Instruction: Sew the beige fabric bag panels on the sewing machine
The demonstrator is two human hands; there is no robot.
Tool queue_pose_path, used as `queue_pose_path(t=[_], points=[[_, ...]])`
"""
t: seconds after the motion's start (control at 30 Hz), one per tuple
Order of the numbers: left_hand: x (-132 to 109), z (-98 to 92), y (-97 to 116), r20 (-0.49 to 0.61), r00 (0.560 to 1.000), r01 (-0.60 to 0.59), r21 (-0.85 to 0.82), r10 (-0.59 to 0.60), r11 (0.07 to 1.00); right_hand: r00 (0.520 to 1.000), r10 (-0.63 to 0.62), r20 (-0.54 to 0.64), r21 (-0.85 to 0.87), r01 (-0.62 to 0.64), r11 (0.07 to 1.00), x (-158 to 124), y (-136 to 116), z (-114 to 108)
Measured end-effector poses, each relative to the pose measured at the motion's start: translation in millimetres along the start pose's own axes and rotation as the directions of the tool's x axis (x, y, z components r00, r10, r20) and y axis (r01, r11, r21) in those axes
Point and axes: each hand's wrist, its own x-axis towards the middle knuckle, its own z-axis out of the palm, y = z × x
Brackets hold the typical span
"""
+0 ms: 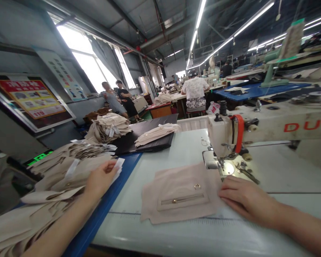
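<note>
A beige fabric panel [182, 210] lies flat on the sewing table, with a zipper [182, 199] set in it and a small gold ring [197, 186] above. My right hand [244, 198] is at the panel's right edge, fingers together and closed on that edge, just below the sewing machine's needle area [222, 160]. Over the pile at left, my left hand [103, 175] pinches a white strip [119, 167] at the end of a stacked piece. Stacked beige pieces [46, 210] lie beneath and beside the left forearm.
The sewing machine [256, 121] stands at right. A blue board [107, 208] borders the table [139, 242] on the left. Behind are a bundle of beige pieces [109, 126] and a flat stack [156, 135] on black material [147, 125]. A person [195, 91] sits farther back.
</note>
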Motion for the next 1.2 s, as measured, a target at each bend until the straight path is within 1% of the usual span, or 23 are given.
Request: queue_pose_path(t=[0.03,0.07,0.1,0.13,0.17,0.2,0.23,0.27,0.3,0.33,0.37,0.4,0.5,0.53,0.57,0.6,0.67,0.77,0.83,0.93,1.03,1.13,1.2], points=[[-6,9.6,11,0.001,0.999,-0.050,-0.014,0.050,0.999,1.000,0.007,-0.002,0.002,-0.007,1.000,0,0,0],[-14,21.6,24,-0.005,0.992,-0.129,-0.028,0.129,0.991,1.000,0.009,-0.017,-0.002,-0.009,1.000,0,0,1],[-24,35.6,38,-0.020,0.970,-0.243,-0.045,0.242,0.969,1.000,0.012,-0.027,-0.008,-0.012,1.000,0,0,2],[-35,50.9,53,-0.041,0.923,-0.385,-0.063,0.383,0.921,0.999,0.005,-0.033,-0.017,-0.005,1.000,0,1,3],[-47,66.9,69,-0.066,0.845,-0.535,-0.078,0.531,0.841,0.999,-0.004,-0.041,-0.025,0.003,1.000,-1,2,4],[-58,82.8,86,-0.094,0.742,-0.670,-0.089,0.664,0.737,0.999,-0.013,-0.042,-0.034,0.012,0.999,-1,4,5],[-69,97.8,102,-0.113,0.642,-0.766,-0.096,0.758,0.635,0.999,-0.022,-0.043,-0.042,0.020,0.999,-2,5,5],[-79,111.4,118,-0.130,0.571,-0.821,-0.105,0.810,0.562,0.999,-0.030,-0.044,-0.050,0.028,0.998,-2,6,5],[-86,123.1,132,-0.146,0.527,-0.850,-0.117,0.837,0.514,0.998,-0.036,-0.042,-0.057,0.034,0.998,-2,7,5],[-90,132.5,143,-0.158,0.508,-0.860,-0.136,0.847,0.491,0.998,-0.040,-0.041,-0.064,0.037,0.997,-2,8,5],[-93,139.4,152,-0.169,0.513,-0.857,-0.161,0.842,0.489,0.998,-0.044,-0.040,-0.070,0.041,0.997,-2,8,5],[-93,144.0,158,-0.170,0.533,-0.843,-0.193,0.829,0.503,0.998,-0.044,-0.038,-0.073,0.041,0.996,-2,9,4],[-88,146.5,163,-0.098,0.633,-0.758,-0.280,0.768,0.589,0.999,-0.038,-0.024,-0.076,0.036,0.996,-2,10,4],[-86,145.2,162,-0.067,0.655,-0.733,-0.296,0.752,0.612,0.999,-0.035,-0.017,-0.078,0.034,0.996,-2,10,4],[-83,143.9,160,-0.043,0.667,-0.718,-0.306,0.744,0.626,0.999,-0.032,-0.008,-0.080,0.031,0.996,-1,10,4],[-81,143.0,159,-0.031,0.667,-0.715,-0.309,0.744,0.628,1.000,-0.028,-0.001,-0.082,0.028,0.996,-1,10,4],[-77,143.3,156,-0.041,0.639,-0.741,-0.300,0.768,0.601,1.000,-0.017,0.008,-0.088,0.018,0.996,-1,10,4],[-71,148.1,153,-0.071,0.571,-0.803,-0.257,0.818,0.538,1.000,-0.011,0.023,-0.098,0.013,0.995,0,9,5],[-68,150.8,152,-0.083,0.538,-0.830,-0.221,0.839,0.511,0.999,-0.015,0.046,-0.102,0.020,0.995,0,8,5],[-66,148.8,152,-0.097,0.489,-0.865,-0.182,0.867,0.468,0.997,-0.012,0.075,-0.113,0.021,0.993,0,7,4],[-67,140.3,161,-0.137,0.449,-0.890,-0.151,0.883,0.429,0.997,-0.010,0.075,-0.124,0.019,0.992,0,6,4],[-75,135.3,178,-0.226,0.441,-0.897,-0.109,0.868,0.427,0.997,-0.017,0.073,-0.127,0.026,0.992,1,6,4],[-83,138.3,190,-0.246,0.395,-0.918,-0.072,0.885,0.390,0.997,-0.016,0.070,-0.130,0.025,0.991,1,6,4]])
